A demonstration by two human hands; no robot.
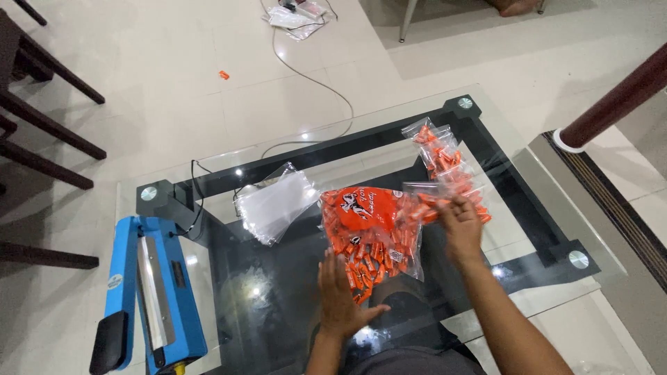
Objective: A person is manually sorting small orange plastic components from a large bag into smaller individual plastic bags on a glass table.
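A person works over a glass desk (556, 229), sorting small orange packets between clear bags. The left hand (342, 295) lies flat, fingers spread, at the near edge of the big bag of orange packets (368, 232), steadying it. The right hand (460, 226) pinches a few packets at the mouth of a smaller clear bag (441, 163), already partly filled, at the desk's far right. Step in hand looks like portioning from big bag into small one; next move likely calls for feeding the packets in w/o spilling. Empty clear bags (274, 201) wait centre-left; a blue heat sealer (149, 292) sits at the left edge.
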